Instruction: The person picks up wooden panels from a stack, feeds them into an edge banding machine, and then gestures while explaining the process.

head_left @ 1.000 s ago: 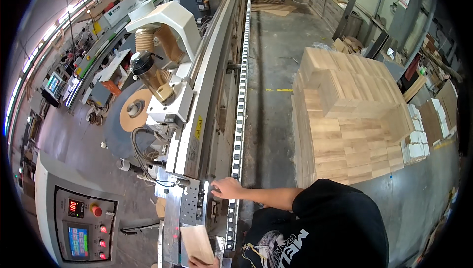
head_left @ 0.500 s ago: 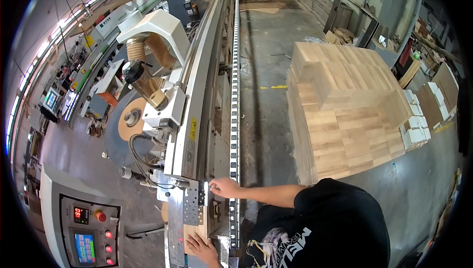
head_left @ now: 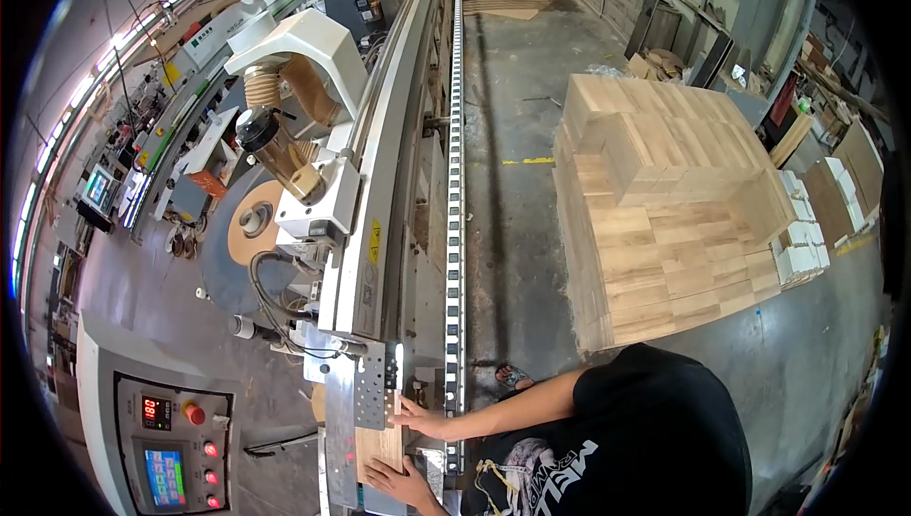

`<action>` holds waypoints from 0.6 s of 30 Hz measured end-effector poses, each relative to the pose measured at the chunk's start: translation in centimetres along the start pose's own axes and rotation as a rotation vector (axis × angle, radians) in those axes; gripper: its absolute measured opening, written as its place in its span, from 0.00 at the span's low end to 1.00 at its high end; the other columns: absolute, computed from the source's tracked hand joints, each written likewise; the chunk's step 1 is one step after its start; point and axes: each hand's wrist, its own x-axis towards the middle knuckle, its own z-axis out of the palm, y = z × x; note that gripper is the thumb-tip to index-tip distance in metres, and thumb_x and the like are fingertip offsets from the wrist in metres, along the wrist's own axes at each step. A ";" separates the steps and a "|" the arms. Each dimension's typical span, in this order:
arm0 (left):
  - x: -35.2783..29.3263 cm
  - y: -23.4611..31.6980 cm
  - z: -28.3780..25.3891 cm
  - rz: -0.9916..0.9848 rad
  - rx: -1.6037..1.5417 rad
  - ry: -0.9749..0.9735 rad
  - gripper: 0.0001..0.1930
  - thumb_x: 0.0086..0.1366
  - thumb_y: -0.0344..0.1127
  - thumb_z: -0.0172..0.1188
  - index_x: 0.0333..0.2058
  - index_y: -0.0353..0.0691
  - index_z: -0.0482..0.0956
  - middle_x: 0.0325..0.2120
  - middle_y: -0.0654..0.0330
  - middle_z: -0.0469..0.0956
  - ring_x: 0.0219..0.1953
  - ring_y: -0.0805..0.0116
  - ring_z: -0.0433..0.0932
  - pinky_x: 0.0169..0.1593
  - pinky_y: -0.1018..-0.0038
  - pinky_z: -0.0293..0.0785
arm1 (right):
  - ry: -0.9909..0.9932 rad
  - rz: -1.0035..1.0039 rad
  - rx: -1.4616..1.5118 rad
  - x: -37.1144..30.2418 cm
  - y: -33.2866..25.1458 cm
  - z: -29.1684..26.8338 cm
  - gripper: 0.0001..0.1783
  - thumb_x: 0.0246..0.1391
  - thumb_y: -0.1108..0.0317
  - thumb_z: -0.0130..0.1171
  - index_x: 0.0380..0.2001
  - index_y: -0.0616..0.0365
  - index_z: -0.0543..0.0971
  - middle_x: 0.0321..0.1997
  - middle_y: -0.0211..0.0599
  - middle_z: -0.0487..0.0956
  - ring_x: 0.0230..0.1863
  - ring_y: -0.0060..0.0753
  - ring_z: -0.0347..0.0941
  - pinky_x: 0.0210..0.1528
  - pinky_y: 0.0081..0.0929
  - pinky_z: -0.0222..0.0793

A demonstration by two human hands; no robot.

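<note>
A light wood-grain board (head_left: 378,444) lies at the infeed end of a long machine, partly under a dark perforated metal plate (head_left: 369,388). My left hand (head_left: 403,486) rests on the board's near part, its fingers spread flat. My right hand (head_left: 423,419) is at the board's right edge beside the plate, fingers stretched out and touching or nearly touching the wood. Its fingertips are partly hard to make out. Neither hand is wrapped round anything.
A control panel (head_left: 176,440) with screen and lit buttons stands at the left. Above the board are the machine's white housing (head_left: 323,56) and a large edging roll (head_left: 249,222). A roller rail (head_left: 454,231) runs along the machine. Wood-grain boards (head_left: 678,260) are stacked at the right.
My right hand has come down from beside the upper part of the perforated plate to the board's edge. My left hand has shifted slightly right. A sandalled foot now shows beside the rail.
</note>
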 end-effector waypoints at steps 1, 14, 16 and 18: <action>-0.6 -0.6 0.1 -0.004 0.003 0.001 0.43 0.79 0.68 0.44 0.80 0.44 0.57 0.80 0.44 0.52 0.80 0.37 0.50 0.82 0.48 0.48 | -0.005 0.002 0.001 0.0 0.0 0.2 0.69 0.63 0.29 0.63 0.85 0.53 0.33 0.89 0.48 0.42 0.88 0.44 0.37 0.86 0.43 0.40; -1.0 -1.7 -2.1 0.138 0.006 -0.032 0.38 0.80 0.61 0.45 0.78 0.42 0.61 0.78 0.42 0.58 0.77 0.35 0.58 0.78 0.42 0.52 | -0.012 -0.109 0.131 2.3 1.8 -1.3 0.71 0.63 0.25 0.59 0.84 0.52 0.28 0.90 0.44 0.27 0.89 0.39 0.20 0.88 0.40 0.24; -0.6 -0.4 -2.4 0.083 0.079 -0.090 0.42 0.81 0.67 0.38 0.79 0.41 0.59 0.79 0.45 0.56 0.79 0.36 0.55 0.81 0.43 0.47 | 0.016 -0.123 0.158 2.6 2.0 -2.2 0.72 0.62 0.24 0.58 0.83 0.54 0.27 0.90 0.45 0.27 0.89 0.39 0.20 0.87 0.41 0.23; -0.4 0.2 -2.3 0.074 0.069 -0.077 0.42 0.80 0.67 0.38 0.78 0.40 0.59 0.79 0.45 0.57 0.79 0.36 0.55 0.81 0.44 0.47 | 0.029 -0.124 0.122 2.5 1.3 -2.7 0.71 0.63 0.22 0.56 0.83 0.55 0.27 0.90 0.44 0.27 0.89 0.39 0.21 0.87 0.40 0.24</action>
